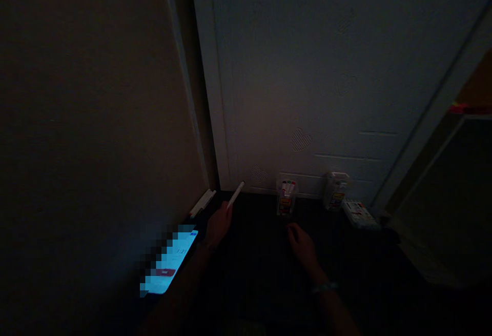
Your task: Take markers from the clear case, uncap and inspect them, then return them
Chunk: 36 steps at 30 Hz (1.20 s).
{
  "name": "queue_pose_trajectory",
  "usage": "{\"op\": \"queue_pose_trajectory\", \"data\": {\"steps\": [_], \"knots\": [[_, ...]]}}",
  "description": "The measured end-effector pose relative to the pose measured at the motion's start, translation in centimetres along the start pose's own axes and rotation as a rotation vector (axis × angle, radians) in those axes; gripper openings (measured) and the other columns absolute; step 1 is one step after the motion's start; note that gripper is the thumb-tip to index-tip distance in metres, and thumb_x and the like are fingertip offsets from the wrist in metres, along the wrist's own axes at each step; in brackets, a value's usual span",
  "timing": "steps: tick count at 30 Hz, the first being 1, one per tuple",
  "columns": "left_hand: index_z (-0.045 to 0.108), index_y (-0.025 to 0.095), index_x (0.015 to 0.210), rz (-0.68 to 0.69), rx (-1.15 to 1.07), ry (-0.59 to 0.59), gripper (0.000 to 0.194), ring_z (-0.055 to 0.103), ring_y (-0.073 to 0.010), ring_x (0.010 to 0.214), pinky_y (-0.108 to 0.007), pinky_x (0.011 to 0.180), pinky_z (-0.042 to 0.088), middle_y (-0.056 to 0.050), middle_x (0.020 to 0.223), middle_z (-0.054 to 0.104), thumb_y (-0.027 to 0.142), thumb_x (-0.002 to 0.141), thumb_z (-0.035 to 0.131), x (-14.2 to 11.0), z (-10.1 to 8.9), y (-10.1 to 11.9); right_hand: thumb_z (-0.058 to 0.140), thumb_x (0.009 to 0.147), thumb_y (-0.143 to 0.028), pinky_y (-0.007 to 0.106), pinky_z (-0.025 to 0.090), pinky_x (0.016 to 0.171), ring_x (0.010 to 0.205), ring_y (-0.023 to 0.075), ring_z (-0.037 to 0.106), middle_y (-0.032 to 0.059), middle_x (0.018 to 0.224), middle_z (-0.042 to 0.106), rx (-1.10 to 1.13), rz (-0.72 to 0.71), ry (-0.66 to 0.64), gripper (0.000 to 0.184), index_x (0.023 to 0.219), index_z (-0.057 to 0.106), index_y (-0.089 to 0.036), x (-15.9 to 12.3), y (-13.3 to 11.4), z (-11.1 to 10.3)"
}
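Note:
My left hand (219, 223) is closed around a white marker (236, 195), which points up and away to the right. Just beyond my right hand (303, 246) stands a clear plastic case of markers (285, 203) with several coloured ends showing at its top. That hand is low over the dark table, its fingers curled inward. Whatever lies inside them, if anything, is lost in the dark. Several white markers (202, 202) lie together by the left wall, past a lit phone or tablet screen (175, 259) beside my left forearm.
A second clear case (336, 191) stands against the white panel (265, 95) at the back right. A flat white pack (360, 214) lies beside it. The brown wall (115, 120) bounds the left side. The light is very dim.

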State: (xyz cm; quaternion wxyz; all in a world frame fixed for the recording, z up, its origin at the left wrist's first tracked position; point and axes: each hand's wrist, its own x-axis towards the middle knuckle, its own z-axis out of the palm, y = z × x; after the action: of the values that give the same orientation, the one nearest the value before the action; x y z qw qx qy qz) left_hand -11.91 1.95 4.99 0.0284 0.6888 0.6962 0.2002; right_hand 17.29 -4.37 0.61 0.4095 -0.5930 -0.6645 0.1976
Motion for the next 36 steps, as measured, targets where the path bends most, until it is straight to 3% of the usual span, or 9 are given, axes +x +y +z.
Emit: {"op": "queue_pose_trajectory", "data": {"steps": [4, 7, 11, 14, 18, 24, 29, 32, 36], "knots": [[0.049, 0.023, 0.108, 0.240, -0.248, -0.006, 0.037, 0.062, -0.0153, 0.070, -0.023, 0.061, 0.041, -0.001, 0.079, 0.064, 0.042, 0.094, 0.021, -3.2, -0.7, 3.3, 0.038, 0.088, -0.044, 0.026, 0.043, 0.066, 0.075, 0.0170, 0.059, 0.0016, 0.083, 0.065, 0.148, 0.016, 0.033, 0.031, 0.097, 0.060, -0.024, 0.1, -0.4, 0.1], [0.057, 0.024, 0.101, 0.458, -0.251, -0.039, 0.035, 0.060, -0.0174, 0.082, -0.026, 0.075, 0.041, -0.002, 0.087, 0.065, 0.047, 0.090, 0.033, -4.9, -0.7, 6.3, 0.034, 0.088, -0.051, 0.025, 0.042, 0.062, 0.067, 0.0157, 0.056, 0.0013, 0.072, 0.061, 0.350, 0.052, 0.079, 0.040, 0.091, 0.060, -0.021, 0.2, -0.7, 0.1], [0.061, 0.026, 0.100, 0.559, -0.269, -0.112, 0.036, 0.060, -0.0173, 0.085, -0.027, 0.078, 0.041, -0.002, 0.088, 0.066, 0.047, 0.090, 0.035, -5.5, 0.4, 9.6, 0.026, 0.086, -0.063, 0.025, 0.040, 0.058, 0.061, 0.0149, 0.052, 0.0018, 0.065, 0.057, 0.539, 0.199, 0.212, 0.056, 0.071, 0.058, -0.019, 0.2, -0.5, -0.5], [0.063, 0.026, 0.101, 0.567, -0.305, -0.138, 0.037, 0.060, -0.0180, 0.088, -0.028, 0.081, 0.041, -0.002, 0.093, 0.068, 0.049, 0.088, 0.038, -5.0, 2.0, 10.8, 0.018, 0.085, -0.065, 0.025, 0.040, 0.056, 0.059, 0.0155, 0.051, 0.0018, 0.063, 0.056, 0.635, 0.292, 0.289, 0.064, 0.079, 0.061, -0.019, 0.3, 0.1, -1.1], [0.064, 0.026, 0.106, 0.530, -0.441, -0.176, 0.038, 0.059, -0.0190, 0.099, -0.029, 0.089, 0.041, 0.000, 0.108, 0.067, 0.051, 0.084, 0.046, -4.4, 3.5, 10.9, 0.019, 0.087, -0.062, 0.024, 0.037, 0.052, 0.056, 0.0144, 0.048, 0.0003, 0.060, 0.050, 0.682, 0.316, 0.349, 0.062, 0.086, 0.062, -0.018, 0.6, 0.5, -1.3], [0.065, 0.026, 0.105, 0.327, -0.622, -0.226, 0.036, 0.061, -0.0196, 0.097, -0.027, 0.085, 0.044, 0.001, 0.106, 0.068, 0.048, 0.081, 0.049, -4.8, 4.1, 9.5, 0.051, 0.079, -0.052, 0.023, 0.038, 0.055, 0.064, 0.0138, 0.048, -0.0003, 0.073, 0.055, 0.660, 0.231, 0.235, 0.036, 0.094, 0.059, -0.021, 0.7, 0.0, -0.7], [0.066, 0.020, 0.101, 0.291, -0.745, -0.346, 0.039, 0.062, -0.0185, 0.086, -0.025, 0.076, 0.046, -0.002, 0.097, 0.069, 0.046, 0.083, 0.044, -4.9, 4.2, 9.3, 0.046, 0.083, -0.050, 0.024, 0.040, 0.058, 0.065, 0.0138, 0.049, -0.0002, 0.073, 0.054, 0.692, 0.190, 0.183, 0.035, 0.100, 0.056, -0.021, 0.5, -0.4, -0.6], [0.066, 0.019, 0.101, 0.307, -0.777, -0.394, 0.041, 0.061, -0.0184, 0.087, -0.025, 0.078, 0.045, -0.003, 0.096, 0.069, 0.047, 0.084, 0.042, -5.0, 4.2, 9.5, 0.038, 0.086, -0.051, 0.024, 0.041, 0.060, 0.066, 0.0141, 0.049, 0.0001, 0.072, 0.053, 0.641, 0.198, 0.198, 0.036, 0.098, 0.055, -0.021, 0.3, -0.5, -0.6], [0.066, 0.019, 0.102, 0.298, -0.793, -0.410, 0.043, 0.060, -0.0194, 0.092, -0.026, 0.082, 0.044, -0.003, 0.100, 0.069, 0.049, 0.084, 0.042, -5.1, 4.3, 9.4, 0.043, 0.084, -0.053, 0.023, 0.040, 0.056, 0.062, 0.0132, 0.049, -0.0028, 0.068, 0.051, 0.595, 0.212, 0.164, 0.034, 0.099, 0.048, -0.023, 0.1, -0.6, -0.2]]}}
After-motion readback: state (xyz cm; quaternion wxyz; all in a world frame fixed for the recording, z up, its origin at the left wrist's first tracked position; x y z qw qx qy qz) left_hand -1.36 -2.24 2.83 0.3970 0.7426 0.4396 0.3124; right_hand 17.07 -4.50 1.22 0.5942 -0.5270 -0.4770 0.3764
